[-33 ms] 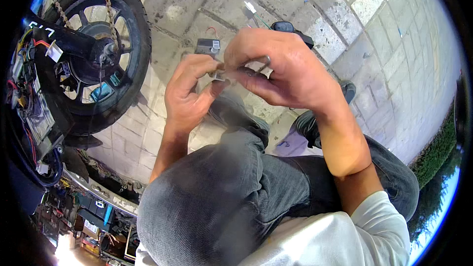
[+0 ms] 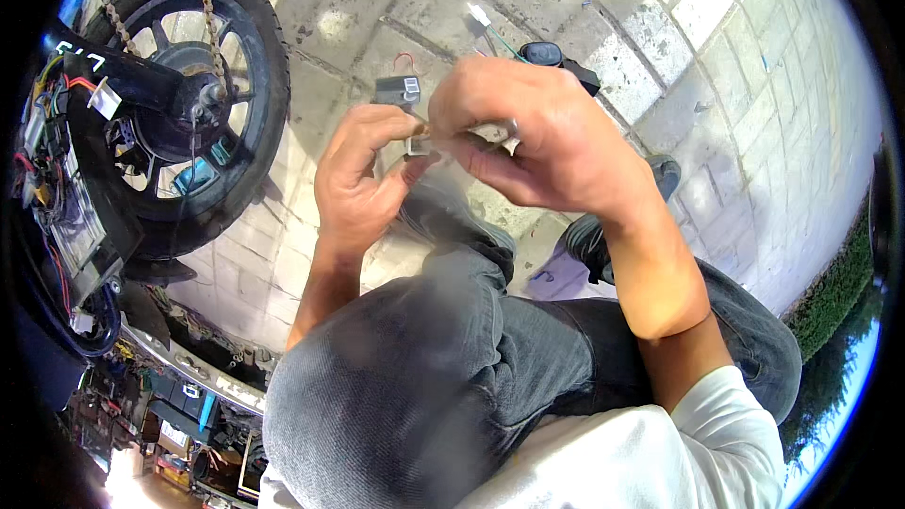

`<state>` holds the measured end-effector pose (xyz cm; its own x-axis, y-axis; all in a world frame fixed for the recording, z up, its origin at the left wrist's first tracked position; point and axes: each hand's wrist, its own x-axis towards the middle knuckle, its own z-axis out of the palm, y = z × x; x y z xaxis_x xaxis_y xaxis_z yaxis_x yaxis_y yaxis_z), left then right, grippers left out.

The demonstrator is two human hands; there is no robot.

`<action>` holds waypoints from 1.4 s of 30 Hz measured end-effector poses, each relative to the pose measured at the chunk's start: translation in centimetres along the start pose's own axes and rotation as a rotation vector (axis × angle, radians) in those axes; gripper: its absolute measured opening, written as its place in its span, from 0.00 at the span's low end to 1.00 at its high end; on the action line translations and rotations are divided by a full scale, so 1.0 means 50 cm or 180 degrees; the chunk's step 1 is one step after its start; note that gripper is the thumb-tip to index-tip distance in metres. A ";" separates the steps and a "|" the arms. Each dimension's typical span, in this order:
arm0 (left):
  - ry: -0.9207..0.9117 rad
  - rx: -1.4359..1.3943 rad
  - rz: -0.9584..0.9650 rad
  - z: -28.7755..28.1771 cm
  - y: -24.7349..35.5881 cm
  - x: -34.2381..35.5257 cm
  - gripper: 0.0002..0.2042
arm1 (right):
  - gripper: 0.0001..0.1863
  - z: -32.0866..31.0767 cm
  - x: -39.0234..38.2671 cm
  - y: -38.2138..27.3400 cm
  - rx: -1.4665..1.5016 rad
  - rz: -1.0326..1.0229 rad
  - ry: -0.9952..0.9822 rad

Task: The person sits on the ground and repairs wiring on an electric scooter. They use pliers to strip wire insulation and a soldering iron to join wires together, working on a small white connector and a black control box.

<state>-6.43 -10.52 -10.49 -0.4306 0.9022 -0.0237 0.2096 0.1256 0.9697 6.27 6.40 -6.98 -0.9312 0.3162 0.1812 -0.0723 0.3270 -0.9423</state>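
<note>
My two hands meet above my raised knee in grey jeans [image 2: 415, 386]. My left hand [image 2: 363, 179] pinches a small silvery part [image 2: 417, 144] between thumb and fingers. Curled over it from the right, my right hand [image 2: 547, 137] grips the same part at its fingertips; most of the part is hidden by the fingers. Just beyond the hands a small grey box-shaped connector [image 2: 398, 90] lies on the paving.
A black spoked wheel [image 2: 240, 85] with a chain [image 2: 209, 9] hanging over it stands at the left, beside exposed wiring [image 2: 47, 132]. A black part [image 2: 558, 58] with a white plug [image 2: 479, 14] lies on the grey paving. An open toolbox [image 2: 179, 415] sits lower left. Grass [image 2: 839, 292] borders the right.
</note>
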 end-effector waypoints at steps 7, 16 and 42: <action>0.0256 0.0239 0.0306 0.005 -0.006 0.001 0.18 | 0.13 0.015 -0.009 -0.006 -0.0230 -0.0040 0.0067; 0.0262 0.0331 0.0324 0.005 -0.003 0.004 0.17 | 0.12 0.022 -0.009 -0.003 -0.0285 -0.0052 0.0049; 0.0208 0.0576 0.0246 0.000 0.007 0.007 0.15 | 0.06 0.028 0.007 -0.008 -0.0208 0.0333 -0.0010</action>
<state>-6.49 -10.15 -10.15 -0.4620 0.8841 0.0708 0.3961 0.1343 0.9083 5.46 5.13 -6.95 -0.9336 0.3489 0.0819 0.0487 0.3498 -0.9356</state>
